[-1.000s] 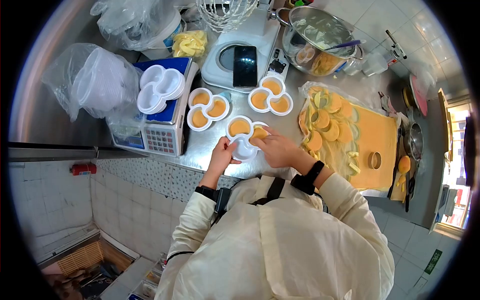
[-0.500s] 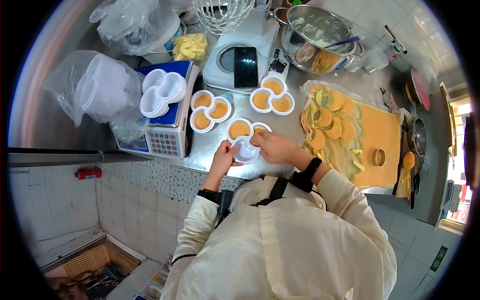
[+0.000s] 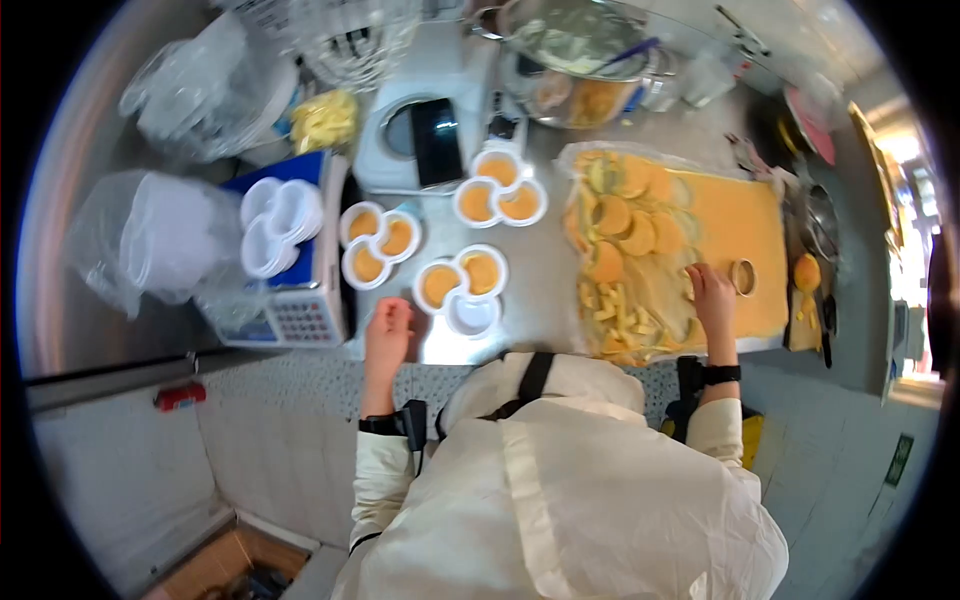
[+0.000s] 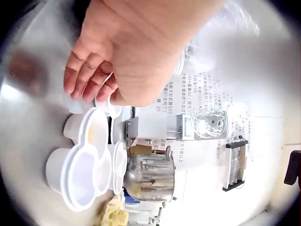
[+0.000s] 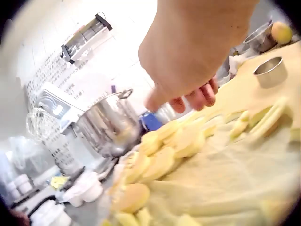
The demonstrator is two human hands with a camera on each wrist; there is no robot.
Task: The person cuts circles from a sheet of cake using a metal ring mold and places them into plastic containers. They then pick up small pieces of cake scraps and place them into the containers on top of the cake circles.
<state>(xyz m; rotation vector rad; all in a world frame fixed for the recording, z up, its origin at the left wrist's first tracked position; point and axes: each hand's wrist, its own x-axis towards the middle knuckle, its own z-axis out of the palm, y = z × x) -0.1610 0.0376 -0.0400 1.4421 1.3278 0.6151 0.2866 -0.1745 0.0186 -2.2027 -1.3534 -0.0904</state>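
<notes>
My left hand (image 3: 388,328) hovers by the counter's front edge with loosely bent fingers, holding nothing. Just right of it stands a white three-part plastic cup (image 3: 474,316); two sections contain orange-yellow cake rounds and the front one shows a bare bottom. Two similar cups, a left one (image 3: 384,212) and a right one (image 3: 517,162), have cake in all their sections. Over the sponge sheet (image 3: 745,215) is my right hand (image 3: 713,298), fingers pointing down close to narrow cake scraps (image 5: 241,124). In the right wrist view nothing shows between its fingers. A metal ring cutter (image 3: 743,278) stands beside it.
Cut cake rounds (image 3: 637,232) and trimmings (image 3: 622,315) lie on the sheet's left half. At left, stacked cups (image 3: 285,222) sit on a scale (image 3: 305,318). Behind are a phone (image 3: 437,142), a mixer (image 3: 430,60) and a steel pot (image 3: 572,98).
Both hands have left the front cup: the left moved left, the right moved across to the sponge sheet. The cake piece from the right hand now lies in the cup. The head view has shifted.
</notes>
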